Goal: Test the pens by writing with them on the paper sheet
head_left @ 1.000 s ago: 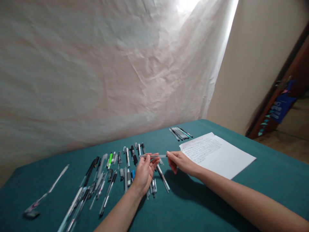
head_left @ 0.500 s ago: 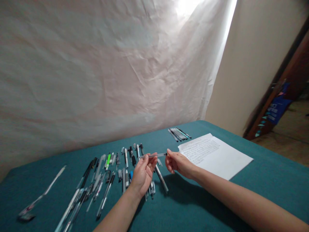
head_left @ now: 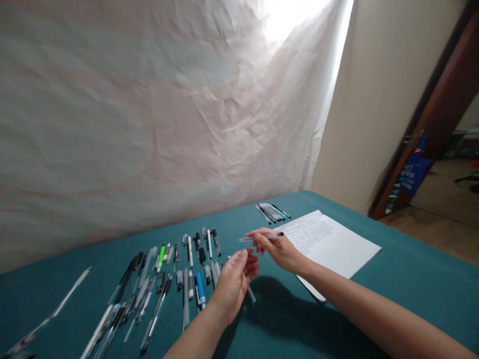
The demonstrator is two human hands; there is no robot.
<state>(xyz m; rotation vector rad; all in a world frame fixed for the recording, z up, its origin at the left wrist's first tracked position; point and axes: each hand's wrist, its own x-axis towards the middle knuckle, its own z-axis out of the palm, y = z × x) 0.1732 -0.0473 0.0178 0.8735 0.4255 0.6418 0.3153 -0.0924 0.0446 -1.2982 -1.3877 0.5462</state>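
Note:
My right hand (head_left: pixel 276 248) pinches a clear-barrelled pen (head_left: pixel 262 236) near its middle and holds it level above the teal table (head_left: pixel 411 279). My left hand (head_left: pixel 235 281) hovers just left of it with fingers loosely curled and apart, holding nothing. Many loose pens (head_left: pixel 175 269) lie spread on the cloth under and left of my left hand. A handwritten white sheet (head_left: pixel 329 242) lies to the right of my right hand.
A small neat row of pens (head_left: pixel 271 211) lies at the table's far edge, beyond the sheet. A long thin pen (head_left: pixel 56 310) lies alone at far left. A wrinkled white cloth (head_left: pixel 149 114) hangs behind the table. A doorway (head_left: pixel 430 139) opens at right.
My left hand has let go of the pen and dropped lower. My right hand now holds the pen alone and has shifted it to the right, towards the sheet. The camera turned slightly.

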